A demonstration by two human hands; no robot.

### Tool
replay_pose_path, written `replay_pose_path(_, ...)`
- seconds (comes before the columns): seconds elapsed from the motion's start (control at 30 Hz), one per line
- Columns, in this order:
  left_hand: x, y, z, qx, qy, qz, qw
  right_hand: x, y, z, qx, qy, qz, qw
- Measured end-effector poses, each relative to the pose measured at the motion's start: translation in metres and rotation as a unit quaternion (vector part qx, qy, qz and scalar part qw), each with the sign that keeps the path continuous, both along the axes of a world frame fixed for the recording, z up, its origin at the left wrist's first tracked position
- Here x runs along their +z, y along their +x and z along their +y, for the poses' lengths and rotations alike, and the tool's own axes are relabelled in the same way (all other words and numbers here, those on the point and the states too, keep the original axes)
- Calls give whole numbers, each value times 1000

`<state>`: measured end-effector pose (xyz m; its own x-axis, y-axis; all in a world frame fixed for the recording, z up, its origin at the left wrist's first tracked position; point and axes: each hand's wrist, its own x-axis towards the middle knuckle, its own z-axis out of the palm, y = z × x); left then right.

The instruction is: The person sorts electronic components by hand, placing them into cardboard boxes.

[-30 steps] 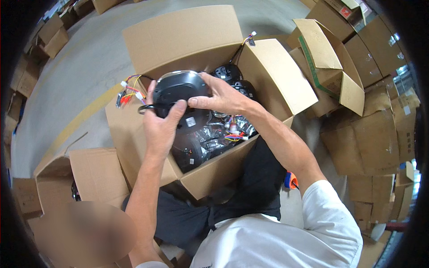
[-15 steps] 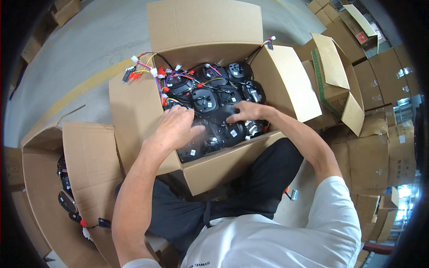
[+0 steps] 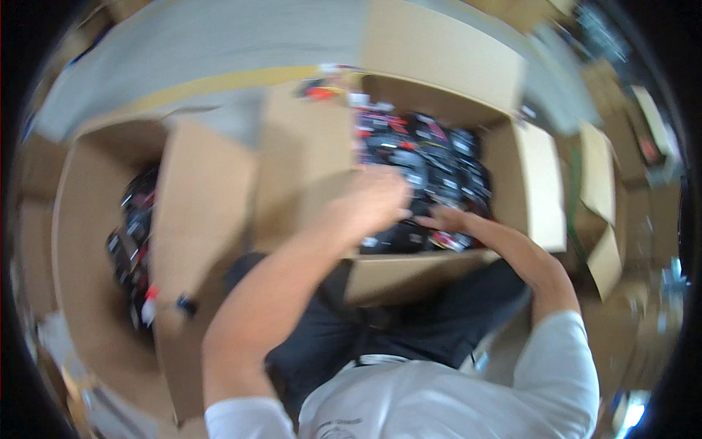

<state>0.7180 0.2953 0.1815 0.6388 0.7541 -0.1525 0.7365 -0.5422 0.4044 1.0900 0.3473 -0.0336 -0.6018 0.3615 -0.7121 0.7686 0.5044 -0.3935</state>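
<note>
Here, both hands reach into an open cardboard box (image 3: 537,197) of black wired parts (image 3: 431,161); blur hides whether the left hand (image 3: 373,201) or right hand (image 3: 447,218) grips.

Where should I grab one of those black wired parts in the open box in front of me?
Judging loosely, since the view is blurred: grip a black part by its rounded body, coming from straight above, not by its thin wires. The parts lie packed inside the open cardboard box, walled on all sides.

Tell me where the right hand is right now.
In the head view, the right hand is inside the open box, low on the black parts near the box's front wall, just right of the blurred left hand.
</note>
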Motion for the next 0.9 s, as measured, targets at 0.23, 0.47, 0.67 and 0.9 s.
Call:
replay_pose_path(0.23, 3, -5, -14, 21, 95, -70, 993, 6, 10, 1, -25, 147, 0, 989)
replay_pose_path(0.47, 62, -102, -37, 84, 142, -229, 959, 117, -76, -19, -170, 176, 46, 968)
replay_pose_path(0.67, 156, -342, -99, 286, 178, -352, 873, 205, -68, -61, -194, 150, 2, 969)
replay_pose_path(0.9, -43, -675, -260, 600, 160, -36, 783, 183, -53, -77, -340, 19, 20, 940)
